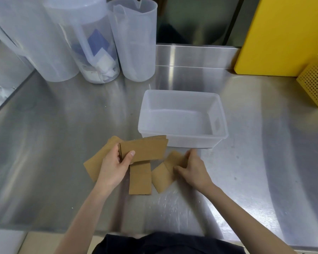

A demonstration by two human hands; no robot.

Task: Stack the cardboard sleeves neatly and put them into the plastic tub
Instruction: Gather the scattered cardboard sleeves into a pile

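My left hand [114, 167] grips a small stack of brown cardboard sleeves [145, 150] by its left end, held just above the steel table. Under it lie loose sleeves: one at the left [94, 167], one in the middle [140, 182] and one to the right [162, 177]. My right hand [192, 170] rests on the right-hand sleeve, with fingers curled over its far end. The translucent plastic tub [182, 99] stands just behind the sleeves with nothing in it.
Three translucent plastic jugs [136, 43] stand at the back left. A yellow board [283, 33] leans at the back right beside a yellow perforated basket [316, 85]. The steel table [53, 125] ends near my body.
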